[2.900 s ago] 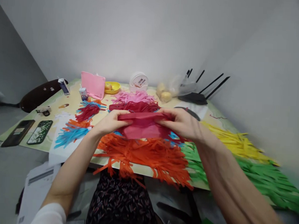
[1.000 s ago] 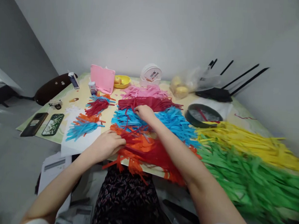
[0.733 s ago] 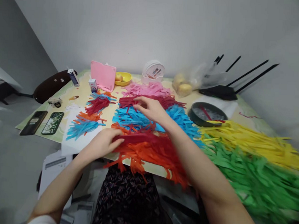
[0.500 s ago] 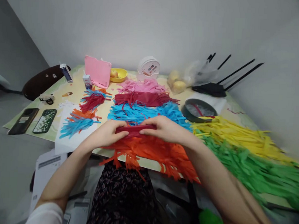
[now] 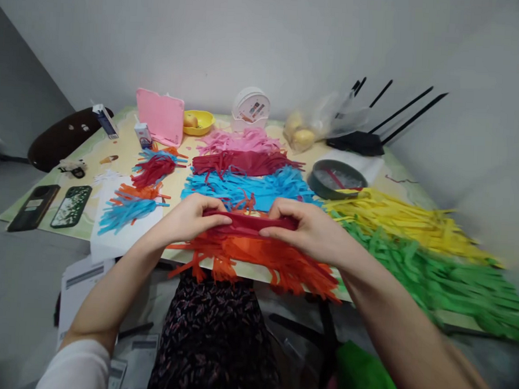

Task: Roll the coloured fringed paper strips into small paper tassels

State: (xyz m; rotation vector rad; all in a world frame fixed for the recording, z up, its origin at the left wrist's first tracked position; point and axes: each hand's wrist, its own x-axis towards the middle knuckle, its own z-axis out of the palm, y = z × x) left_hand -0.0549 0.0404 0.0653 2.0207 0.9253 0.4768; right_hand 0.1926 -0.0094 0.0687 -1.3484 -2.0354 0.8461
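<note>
A folded strip of dark red tissue paper (image 5: 250, 222) is stretched between my two hands, above the table's near edge. My left hand (image 5: 197, 217) pinches its left end between thumb and fingers. Its right end is gripped by my right hand (image 5: 299, 228), thumb in front. Right below lies fringed orange tissue paper (image 5: 256, 251), its strips hanging over the edge. Beyond my hands are fringed blue paper (image 5: 246, 188), then fringed red paper (image 5: 239, 162) and fringed pink paper (image 5: 240, 140).
Finished-looking tassels (image 5: 130, 211) lie left, near two phones (image 5: 71, 206). Fringed yellow paper (image 5: 406, 219) and green paper (image 5: 438, 273) cover the right side, by a round grey tin (image 5: 325, 189). Behind stand a pink tablet case (image 5: 161, 117), a yellow bowl (image 5: 206, 125) and a black router (image 5: 358, 143).
My right hand has moved to the right, away from my left hand, so more of the red paper shows between them. The whole view has shifted slightly.
</note>
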